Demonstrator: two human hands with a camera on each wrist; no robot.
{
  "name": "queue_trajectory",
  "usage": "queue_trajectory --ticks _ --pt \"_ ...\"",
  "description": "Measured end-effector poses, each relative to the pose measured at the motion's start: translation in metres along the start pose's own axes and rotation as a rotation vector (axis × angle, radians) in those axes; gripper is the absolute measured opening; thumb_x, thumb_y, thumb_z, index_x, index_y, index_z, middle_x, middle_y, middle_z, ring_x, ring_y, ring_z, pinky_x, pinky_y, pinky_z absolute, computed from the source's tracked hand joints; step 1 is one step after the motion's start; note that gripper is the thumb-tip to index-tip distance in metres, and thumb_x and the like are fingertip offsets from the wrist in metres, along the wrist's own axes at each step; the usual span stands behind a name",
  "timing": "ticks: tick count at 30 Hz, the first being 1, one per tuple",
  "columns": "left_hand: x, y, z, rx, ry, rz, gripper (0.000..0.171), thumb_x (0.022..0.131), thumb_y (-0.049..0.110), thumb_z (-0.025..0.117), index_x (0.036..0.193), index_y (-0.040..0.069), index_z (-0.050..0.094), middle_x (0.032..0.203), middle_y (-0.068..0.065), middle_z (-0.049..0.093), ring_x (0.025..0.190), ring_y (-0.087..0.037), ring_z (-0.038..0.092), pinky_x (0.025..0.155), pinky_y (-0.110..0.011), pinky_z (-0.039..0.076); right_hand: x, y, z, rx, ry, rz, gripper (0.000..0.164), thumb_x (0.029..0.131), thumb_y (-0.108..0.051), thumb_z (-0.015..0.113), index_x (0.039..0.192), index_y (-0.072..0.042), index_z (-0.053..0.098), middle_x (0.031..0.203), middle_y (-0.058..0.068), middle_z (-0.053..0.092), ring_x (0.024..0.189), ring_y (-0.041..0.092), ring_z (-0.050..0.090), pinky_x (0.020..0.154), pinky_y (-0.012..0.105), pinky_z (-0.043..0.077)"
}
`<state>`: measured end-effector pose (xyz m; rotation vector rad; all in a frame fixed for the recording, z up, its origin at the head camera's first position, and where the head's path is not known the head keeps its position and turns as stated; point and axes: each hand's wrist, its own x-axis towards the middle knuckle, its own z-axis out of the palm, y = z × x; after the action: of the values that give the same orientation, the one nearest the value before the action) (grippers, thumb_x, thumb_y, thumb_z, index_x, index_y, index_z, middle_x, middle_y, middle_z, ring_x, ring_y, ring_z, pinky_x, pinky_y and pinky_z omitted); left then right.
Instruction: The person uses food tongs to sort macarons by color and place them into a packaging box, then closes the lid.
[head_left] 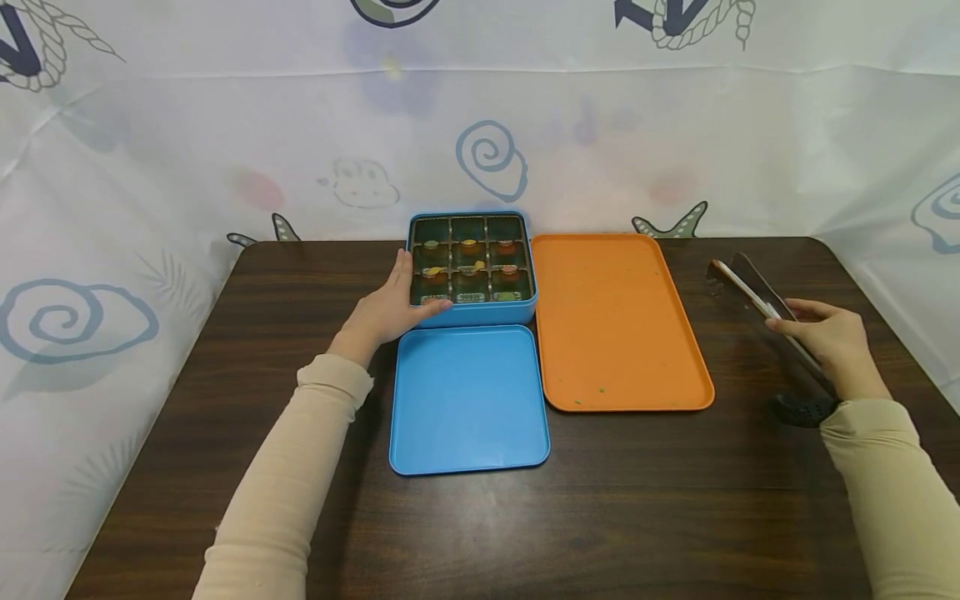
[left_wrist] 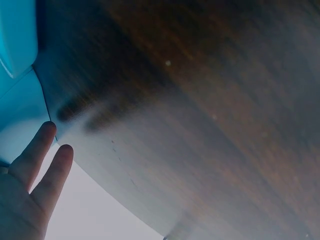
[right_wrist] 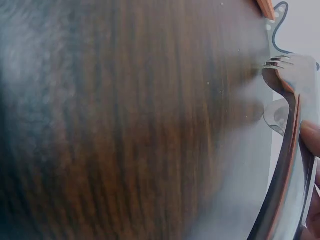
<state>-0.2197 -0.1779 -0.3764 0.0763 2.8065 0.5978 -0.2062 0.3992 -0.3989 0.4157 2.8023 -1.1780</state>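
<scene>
A blue box (head_left: 472, 313) stands at the back middle of the table, holding a dark tray of several compartments (head_left: 469, 271) with small colourful pieces in them. My left hand (head_left: 390, 304) rests against its left side, fingers straight and thumb along the front edge. In the left wrist view, two fingers of my left hand (left_wrist: 37, 170) stretch out beside the blue surface. My right hand (head_left: 828, 337) grips metal tongs (head_left: 742, 287) at the right, above the table. The tongs (right_wrist: 292, 150) have a fork-like tip and a spoon-like tip, standing apart.
A blue tray (head_left: 469, 400) lies in front of the box. Right of both is an orange tray (head_left: 615, 325) with a few tiny green specks. Under my right wrist is a black object (head_left: 804, 410), its kind unclear. A printed white cloth (head_left: 570, 150) hangs behind the table.
</scene>
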Motion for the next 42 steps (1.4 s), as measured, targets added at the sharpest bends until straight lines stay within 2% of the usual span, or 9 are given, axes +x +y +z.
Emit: queue_trajectory --ticks 5,8,12,16,22,25,32,37,42 --pt "-0.001 0.0 0.0 -0.016 -0.001 0.003 0.114 0.075 0.085 0.037 0.148 0.023 -0.026 0.157 0.005 -0.025 0.11 -0.044 0.059 0.087 -0.056 0.048 0.0 0.002 0.001 0.021 -0.024 0.008 0.082 0.084 -0.048 0.065 0.146 -0.002 0.035 0.102 -0.017 0.045 0.08 -0.01 0.042 0.063 0.006 0.041" --pt "0.0 0.0 0.0 -0.02 0.003 0.007 0.114 0.075 0.085 0.037 0.148 0.023 -0.025 0.157 0.005 -0.024 0.11 -0.044 0.06 0.087 -0.055 0.049 0.001 0.003 0.002 0.02 -0.054 0.021 0.086 0.084 -0.05 0.065 0.148 -0.004 0.03 0.121 0.003 0.048 0.082 -0.008 0.043 0.065 0.008 0.041" --pt "0.0 -0.001 0.0 0.0 0.001 0.014 0.114 0.075 0.086 0.036 0.148 0.022 -0.025 0.157 0.005 -0.025 0.098 -0.04 0.064 0.077 -0.05 0.052 0.003 0.004 0.003 0.006 -0.095 0.034 0.09 0.085 -0.054 0.061 0.151 -0.006 0.022 0.149 0.025 0.028 0.102 0.013 0.048 0.09 0.03 0.047" --pt "0.001 0.001 0.0 0.011 -0.004 0.019 0.113 0.076 0.085 0.035 0.148 0.022 -0.024 0.156 0.006 -0.027 0.086 -0.036 0.066 0.068 -0.043 0.053 0.002 0.004 0.002 0.013 -0.124 0.03 0.092 0.087 -0.055 0.057 0.152 -0.005 0.015 0.154 0.03 0.015 0.124 0.04 0.033 0.104 0.059 0.032" --pt "0.003 0.0 0.003 -0.02 0.007 0.022 0.113 0.076 0.085 0.036 0.148 0.023 -0.024 0.157 0.005 -0.026 0.104 -0.041 0.062 0.074 -0.048 0.052 -0.006 -0.002 0.0 0.004 -0.113 0.025 0.09 0.09 -0.055 0.052 0.151 -0.001 0.014 0.153 0.032 0.014 0.129 0.047 0.028 0.104 0.063 0.029" --pt "0.001 -0.001 0.004 -0.008 0.028 0.029 0.112 0.077 0.084 0.036 0.149 0.021 -0.023 0.157 0.002 -0.025 0.122 -0.044 0.051 0.082 -0.054 0.05 -0.013 -0.015 0.0 -0.003 -0.057 -0.004 0.085 0.092 -0.054 0.048 0.151 0.0 0.017 0.152 0.033 0.019 0.129 0.046 0.029 0.103 0.06 0.031" --pt "-0.006 -0.004 -0.002 0.079 0.126 0.101 0.103 0.087 0.074 0.035 0.151 0.013 -0.017 0.16 -0.008 -0.017 0.146 -0.04 0.012 0.113 -0.057 0.024 -0.029 -0.06 0.01 -0.022 0.017 -0.172 0.073 0.095 -0.048 0.046 0.149 -0.002 0.027 0.152 0.03 0.022 0.133 0.051 0.028 0.102 0.064 0.03" --pt "-0.019 -0.006 -0.01 0.135 0.204 0.195 0.091 0.095 0.057 0.041 0.152 0.01 -0.012 0.161 -0.011 -0.009 0.146 -0.039 0.015 0.114 -0.055 0.022 -0.046 -0.098 0.029 -0.034 -0.024 -0.35 0.063 0.096 -0.04 0.05 0.147 -0.006 0.035 0.149 0.026 0.031 0.131 0.052 0.032 0.1 0.064 0.032" --pt "-0.044 -0.005 -0.015 0.261 0.185 0.315 0.081 0.097 0.036 0.05 0.153 0.007 -0.001 0.161 -0.014 0.001 0.144 -0.039 0.021 0.113 -0.053 0.027 -0.066 -0.129 0.056 -0.086 -0.122 -0.542 0.051 0.096 -0.029 0.055 0.14 -0.005 0.045 0.143 0.023 0.043 0.132 0.046 0.036 0.099 0.062 0.035"
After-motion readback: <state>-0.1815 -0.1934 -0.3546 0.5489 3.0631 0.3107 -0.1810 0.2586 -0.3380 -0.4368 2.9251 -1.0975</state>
